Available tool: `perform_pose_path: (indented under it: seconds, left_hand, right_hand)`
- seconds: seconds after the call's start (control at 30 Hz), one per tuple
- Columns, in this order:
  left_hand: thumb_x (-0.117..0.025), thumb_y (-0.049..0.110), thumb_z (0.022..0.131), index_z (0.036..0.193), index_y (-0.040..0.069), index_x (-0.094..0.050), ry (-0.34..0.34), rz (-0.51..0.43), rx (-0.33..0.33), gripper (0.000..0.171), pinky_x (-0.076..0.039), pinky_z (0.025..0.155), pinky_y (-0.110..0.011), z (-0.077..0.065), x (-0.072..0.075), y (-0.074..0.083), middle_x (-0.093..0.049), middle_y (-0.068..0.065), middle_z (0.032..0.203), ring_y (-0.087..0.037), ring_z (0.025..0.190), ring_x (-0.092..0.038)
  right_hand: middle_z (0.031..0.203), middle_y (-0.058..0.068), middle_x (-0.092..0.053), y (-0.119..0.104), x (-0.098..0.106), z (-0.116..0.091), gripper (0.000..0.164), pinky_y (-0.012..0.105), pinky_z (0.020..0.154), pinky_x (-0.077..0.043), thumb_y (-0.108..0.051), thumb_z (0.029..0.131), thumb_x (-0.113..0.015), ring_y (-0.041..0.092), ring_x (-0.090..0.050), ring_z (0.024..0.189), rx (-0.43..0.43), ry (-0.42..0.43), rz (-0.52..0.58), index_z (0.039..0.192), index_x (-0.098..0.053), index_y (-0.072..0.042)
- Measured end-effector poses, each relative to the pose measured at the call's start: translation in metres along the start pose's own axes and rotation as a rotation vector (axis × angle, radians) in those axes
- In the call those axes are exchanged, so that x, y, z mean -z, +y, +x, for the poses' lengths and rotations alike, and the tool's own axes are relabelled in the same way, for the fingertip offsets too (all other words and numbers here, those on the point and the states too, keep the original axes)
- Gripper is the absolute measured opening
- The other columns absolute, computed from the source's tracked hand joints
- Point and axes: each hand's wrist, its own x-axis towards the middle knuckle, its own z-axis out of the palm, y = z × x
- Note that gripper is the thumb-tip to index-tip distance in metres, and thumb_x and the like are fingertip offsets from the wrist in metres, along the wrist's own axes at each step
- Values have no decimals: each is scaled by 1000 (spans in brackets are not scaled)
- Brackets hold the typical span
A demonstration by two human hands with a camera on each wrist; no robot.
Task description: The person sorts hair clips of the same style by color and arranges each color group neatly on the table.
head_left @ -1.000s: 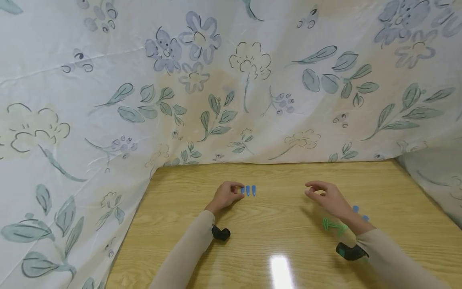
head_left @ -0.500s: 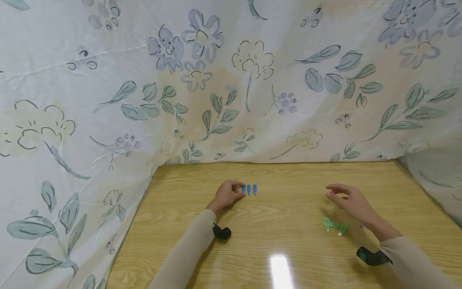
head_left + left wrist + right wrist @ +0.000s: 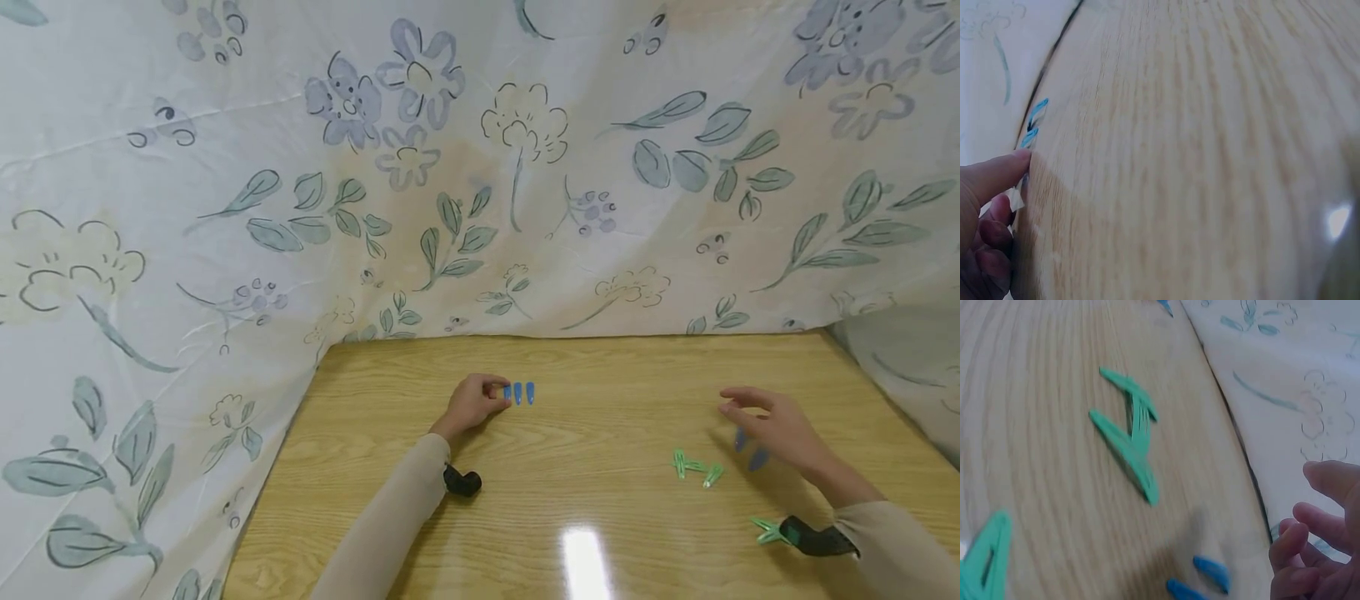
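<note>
Three blue hair clips [image 3: 518, 393] stand side by side in a short row on the wooden table. At the row's left end, my left hand [image 3: 472, 403] pinches the leftmost blue hair clip [image 3: 507, 392] between thumb and index finger. Over the table's right side hovers my right hand [image 3: 776, 427], fingers loosely bent and nothing between them. Beneath it lie two more blue hair clips [image 3: 759, 457], partly covered by the hand in the head view. Several green hair clips [image 3: 1124, 455] lie close by, some overlapping; one green clip [image 3: 768, 531] is partly behind the right wrist camera.
The wooden table [image 3: 600, 467] meets a floral cloth [image 3: 570, 250] hanging along its back and sides. Each wrist wears a black camera [image 3: 462, 482]. Light glares off the table's front middle.
My right hand has moved right, away from the blue row, to above the loose blue clips. The left hand has stayed at the row's left end.
</note>
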Motion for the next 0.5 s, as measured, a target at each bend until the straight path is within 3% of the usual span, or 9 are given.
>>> perform_pose_path:
  seconds: [0.23,0.37,0.43,0.5]
  left_hand:
    - [-78,24,90,120,16,-75,8,11,9,31,-34,58,-22,0,0,1,-57,4,75,-8,61,-44]
    - [-78,24,90,120,15,-75,7,5,14,31,-34,58,-22,-2,-1,2,-57,4,75,-9,62,-43]
    - [-78,24,91,120,15,-75,7,7,17,31,-34,59,-23,-2,-1,2,-56,4,74,-9,62,-43]
    - [-77,24,91,120,15,-75,7,7,19,31,-34,59,-23,-2,-1,3,-56,4,74,-9,62,-43]
  right_hand:
    - [121,31,-64,16,5,-7,46,10,71,-45,-26,102,-61,-21,-49,87,-23,-19,0,132,-59,9]
    - [119,32,-64,24,5,-13,43,7,72,-43,-21,101,-63,-26,-41,93,-15,-21,15,131,-59,11]
    - [122,36,-62,25,6,-15,44,21,86,-53,-21,102,-62,-9,-57,102,-29,-31,15,132,-58,11]
    - [125,39,-59,26,6,-18,47,46,98,-53,-22,102,-61,22,-64,115,-59,-59,9,134,-54,12]
